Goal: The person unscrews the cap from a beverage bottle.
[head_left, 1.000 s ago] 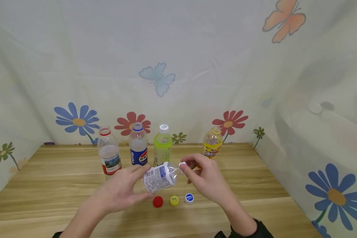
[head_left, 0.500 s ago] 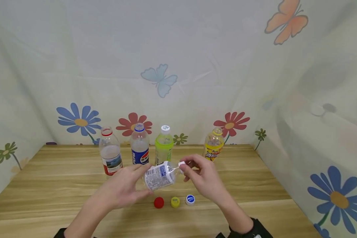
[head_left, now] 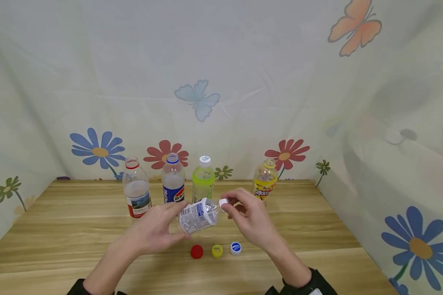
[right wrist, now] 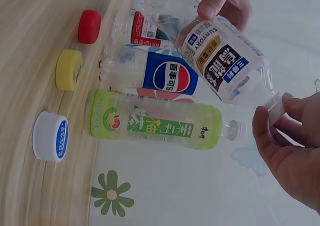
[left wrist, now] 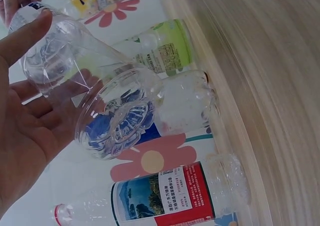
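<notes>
A clear plastic bottle (head_left: 197, 217) with a white label hangs tilted above the table, its neck pointing right. My left hand (head_left: 156, 229) grips it round the body, thumb and fingers on opposite sides in the left wrist view. At the neck, my right hand (head_left: 252, 219) pinches the white cap (head_left: 223, 205) between thumb and fingers. The right wrist view shows the label (right wrist: 217, 58) with SUNTORY lettering, and the cap sits right at the bottle mouth. Below the hands, a red cap (head_left: 197, 251), a yellow cap (head_left: 217, 251) and a white-and-blue cap (head_left: 235, 248) lie in a row.
Uncapped bottles stand behind: a red-ringed one (head_left: 137, 192), a Pepsi bottle (head_left: 173, 182) and a yellow-labelled bottle (head_left: 264, 180) at the right. A green-labelled bottle (head_left: 203, 180) wears a white cap. The wooden table (head_left: 317, 229) ends at a floral cloth backdrop (head_left: 243, 82).
The right hand has shifted slightly left with the cap, and its fingers have changed position round it. The left hand still grips the bottle. The view has shifted a little; the standing bottles stay put.
</notes>
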`<state>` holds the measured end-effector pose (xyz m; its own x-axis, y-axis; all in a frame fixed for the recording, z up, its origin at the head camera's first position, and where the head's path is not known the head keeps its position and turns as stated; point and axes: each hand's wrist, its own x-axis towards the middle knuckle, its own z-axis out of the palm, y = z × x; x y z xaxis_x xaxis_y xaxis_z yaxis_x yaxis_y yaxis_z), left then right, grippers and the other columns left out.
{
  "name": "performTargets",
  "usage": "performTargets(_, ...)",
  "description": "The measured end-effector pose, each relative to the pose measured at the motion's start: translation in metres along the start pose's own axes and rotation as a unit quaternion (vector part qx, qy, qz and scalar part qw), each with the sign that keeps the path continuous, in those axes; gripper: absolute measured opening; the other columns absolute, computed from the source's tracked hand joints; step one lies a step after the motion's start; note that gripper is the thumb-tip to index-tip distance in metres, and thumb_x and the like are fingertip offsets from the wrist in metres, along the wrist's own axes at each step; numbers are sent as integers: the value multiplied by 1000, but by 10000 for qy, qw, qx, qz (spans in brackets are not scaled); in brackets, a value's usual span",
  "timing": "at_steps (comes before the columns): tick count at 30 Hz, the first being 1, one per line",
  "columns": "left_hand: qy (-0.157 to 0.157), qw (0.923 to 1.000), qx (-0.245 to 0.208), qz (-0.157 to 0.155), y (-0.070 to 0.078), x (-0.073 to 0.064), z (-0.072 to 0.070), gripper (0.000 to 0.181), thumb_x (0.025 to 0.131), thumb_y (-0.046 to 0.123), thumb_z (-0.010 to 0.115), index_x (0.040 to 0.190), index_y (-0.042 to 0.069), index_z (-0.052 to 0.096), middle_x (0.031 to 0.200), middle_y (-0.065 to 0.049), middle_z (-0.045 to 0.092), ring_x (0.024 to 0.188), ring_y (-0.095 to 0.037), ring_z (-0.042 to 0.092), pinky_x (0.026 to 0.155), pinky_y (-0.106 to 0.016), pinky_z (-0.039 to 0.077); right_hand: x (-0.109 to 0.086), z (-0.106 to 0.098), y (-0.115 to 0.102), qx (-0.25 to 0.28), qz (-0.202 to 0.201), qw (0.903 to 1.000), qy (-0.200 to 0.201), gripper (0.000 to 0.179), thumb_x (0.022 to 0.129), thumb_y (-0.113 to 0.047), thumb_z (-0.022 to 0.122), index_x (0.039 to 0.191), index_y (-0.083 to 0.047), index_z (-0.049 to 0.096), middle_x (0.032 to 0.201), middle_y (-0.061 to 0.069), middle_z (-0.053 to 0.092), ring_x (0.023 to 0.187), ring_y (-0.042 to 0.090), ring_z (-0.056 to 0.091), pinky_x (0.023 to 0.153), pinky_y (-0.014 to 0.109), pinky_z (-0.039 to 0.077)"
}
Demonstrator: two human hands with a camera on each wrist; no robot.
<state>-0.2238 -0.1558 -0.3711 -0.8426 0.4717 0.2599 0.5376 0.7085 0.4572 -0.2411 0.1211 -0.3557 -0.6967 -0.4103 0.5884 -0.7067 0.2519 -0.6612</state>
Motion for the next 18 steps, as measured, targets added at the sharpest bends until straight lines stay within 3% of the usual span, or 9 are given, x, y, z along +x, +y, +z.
performTargets(8,-93,9998,-166,65,-4,0,-1,76,84,37,87,143,2,56,133,-12,66,116,-28,66,96,-51,55,2,-2,5,-69,-430,9989,-162,16,96,1,69,112,-2,68,104,5,66,83,20,64,64,30,61)
performTargets(18,-231,9985,-488,14,-5,-1,-2,76,83,36,88,146,7,55,135,-5,65,118,-21,64,98,-46,54,2,-6,4,-107,-908,9952,-355,22,94,6,69,115,0,67,109,9,66,84,18,64,69,30,61)
